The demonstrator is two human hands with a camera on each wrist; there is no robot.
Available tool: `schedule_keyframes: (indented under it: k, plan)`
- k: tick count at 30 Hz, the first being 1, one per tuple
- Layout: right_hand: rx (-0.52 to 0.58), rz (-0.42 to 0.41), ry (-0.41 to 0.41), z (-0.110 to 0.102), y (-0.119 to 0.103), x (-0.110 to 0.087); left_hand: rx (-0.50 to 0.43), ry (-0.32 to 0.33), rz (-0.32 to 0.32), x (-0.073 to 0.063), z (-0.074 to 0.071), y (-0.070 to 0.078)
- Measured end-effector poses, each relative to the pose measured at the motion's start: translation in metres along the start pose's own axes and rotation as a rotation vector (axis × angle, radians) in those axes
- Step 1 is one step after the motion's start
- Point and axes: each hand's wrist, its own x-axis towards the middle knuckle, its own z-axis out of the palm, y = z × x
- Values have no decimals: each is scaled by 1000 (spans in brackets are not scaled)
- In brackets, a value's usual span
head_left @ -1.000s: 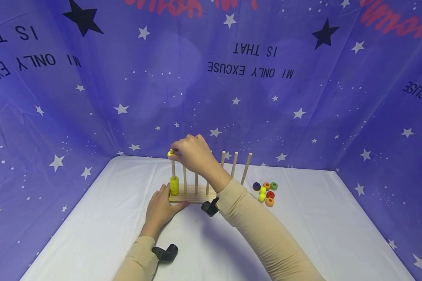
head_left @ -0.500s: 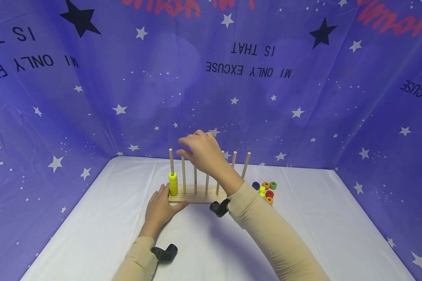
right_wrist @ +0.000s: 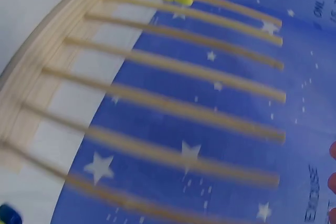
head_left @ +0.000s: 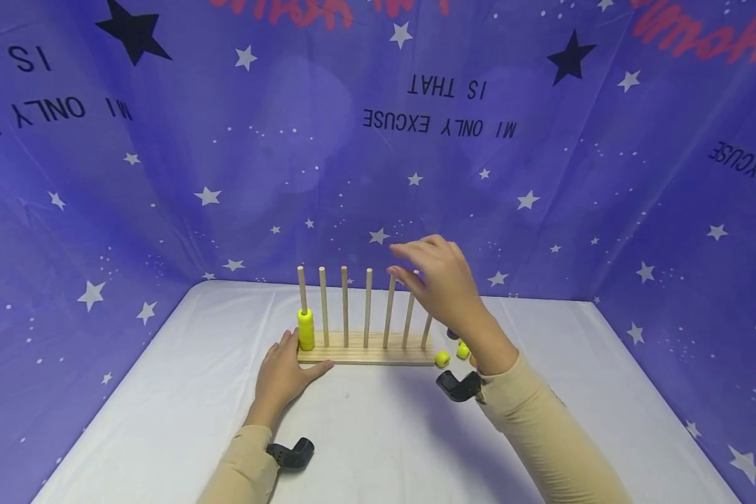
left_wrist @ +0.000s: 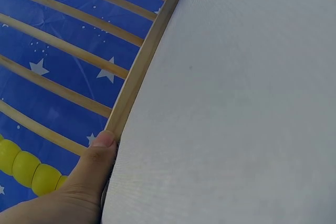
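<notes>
A wooden peg rack (head_left: 372,357) with a row of upright dowels stands on the white table. Several yellow beads (head_left: 305,330) are stacked on its leftmost dowel. My left hand (head_left: 283,381) holds the rack's left end, thumb (left_wrist: 100,148) along the front edge and fingers at the end beside the beads. Above the rack's right end, my right hand (head_left: 444,283) is in the air, thumb and fingers apart with nothing between them. It overlaps the rightmost dowels in the head view. In the right wrist view, only its fingertips (right_wrist: 333,182) show at the right edge.
A loose yellow bead (head_left: 442,359) lies at the rack's right front corner. More beads, including another yellow one (head_left: 463,350), lie farther right, partly hidden by my right hand and wrist. A blue starry cloth (head_left: 378,175) hangs behind the white table (head_left: 365,434).
My right hand let go of a yellow bead at the top of the leftmost dowel; it now sits on the stack. That hand then moved right across the dowels. The left hand stayed put.
</notes>
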Motion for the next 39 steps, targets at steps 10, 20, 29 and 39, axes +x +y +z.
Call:
schedule_keyframes:
  k: [10,20,29,39]
  plan:
    - [-7,159,-12,-22,39,-60,-10,13,18,0,0,-3]
    - [-28,299,-139,2,66,-122,-10,2,14,0,-2,0]
    - [1,371,-244,32,73,-157,-6,4,13,0,0,0]
    - [-11,396,-339,55,72,-178,-5,0,9,0,0,-1]
